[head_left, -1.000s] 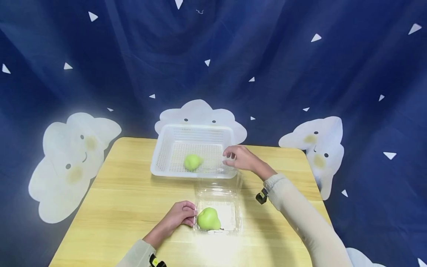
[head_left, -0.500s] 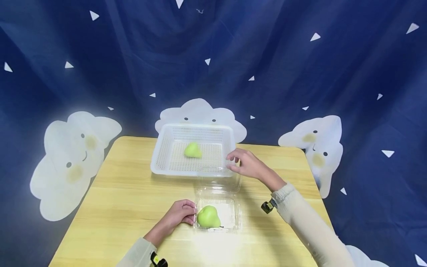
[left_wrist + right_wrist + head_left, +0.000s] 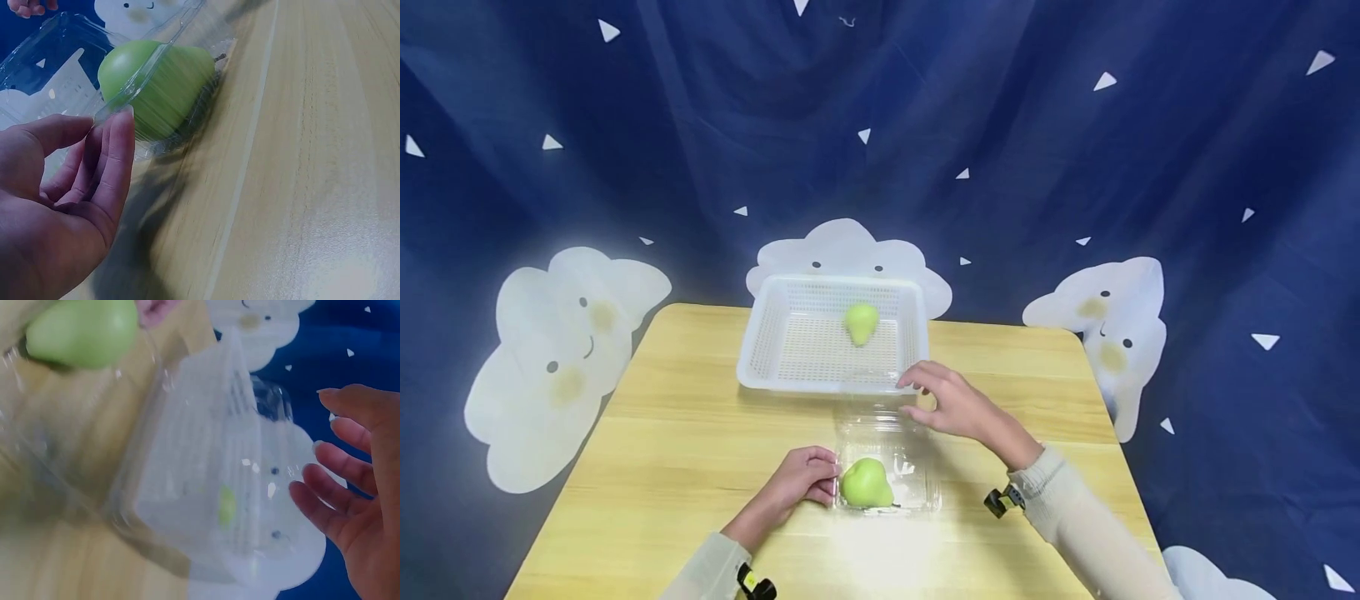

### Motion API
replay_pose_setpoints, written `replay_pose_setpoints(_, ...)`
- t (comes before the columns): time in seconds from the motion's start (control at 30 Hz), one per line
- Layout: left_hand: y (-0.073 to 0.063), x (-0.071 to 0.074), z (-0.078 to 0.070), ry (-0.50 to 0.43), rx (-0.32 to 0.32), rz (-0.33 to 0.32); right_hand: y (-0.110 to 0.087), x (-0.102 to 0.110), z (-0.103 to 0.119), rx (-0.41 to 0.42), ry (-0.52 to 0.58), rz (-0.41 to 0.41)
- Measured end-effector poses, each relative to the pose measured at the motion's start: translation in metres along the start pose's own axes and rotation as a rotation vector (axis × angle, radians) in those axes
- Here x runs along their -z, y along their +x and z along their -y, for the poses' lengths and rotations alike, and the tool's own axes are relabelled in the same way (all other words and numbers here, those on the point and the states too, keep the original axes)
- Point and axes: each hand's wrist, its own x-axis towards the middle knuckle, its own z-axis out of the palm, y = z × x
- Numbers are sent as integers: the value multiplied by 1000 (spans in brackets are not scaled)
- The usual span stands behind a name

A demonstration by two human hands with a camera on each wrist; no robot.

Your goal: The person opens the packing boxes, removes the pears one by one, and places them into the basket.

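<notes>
A clear plastic clamshell container (image 3: pixel 917 479) stands on the table with its lid raised toward the basket. In it lies a green pear (image 3: pixel 867 483), its stem pointing right. My left hand (image 3: pixel 805 477) pinches the container's left rim between thumb and fingertips, plain in the left wrist view. My right hand (image 3: pixel 951 404) is beside the lid's right side, fingers loosely curved with nothing between them. The right wrist view shows those spread fingers (image 3: pixel 340 456) apart from the clear lid (image 3: pixel 144 456). Behind, a second pear (image 3: pixel 861 323) lies in a white plastic basket (image 3: pixel 748 358).
The wooden table (image 3: pixel 677 433) carries the container and the basket. A dark blue curtain (image 3: pixel 880 100) with printed clouds and white triangles hangs close behind the table's far edge. A bright glare spot lies in front of the container.
The pear in the basket has rolled back and rightward and turned. My right hand first drew away to the right, then came down and leftward toward the lid. My left hand stays at the rim.
</notes>
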Motion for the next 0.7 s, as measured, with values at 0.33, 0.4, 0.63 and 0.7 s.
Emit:
replay_pose_setpoints(0.33, -4, 2, 2, -4, 2, -4, -18, -53, 12, -38, 33, 223)
replay_pose_setpoints(0.4, -4, 4, 4, -5, 5, -6, -20, -64, 14, -54, 48, 260)
replay_pose_setpoints(0.63, -1, 3, 0, 9, 6, 9, -32, -91, 17, -87, 46, 314)
replay_pose_setpoints(0.7, 0, 1, -2, 6, 7, 15, -37, -98, 16, -82, 41, 320)
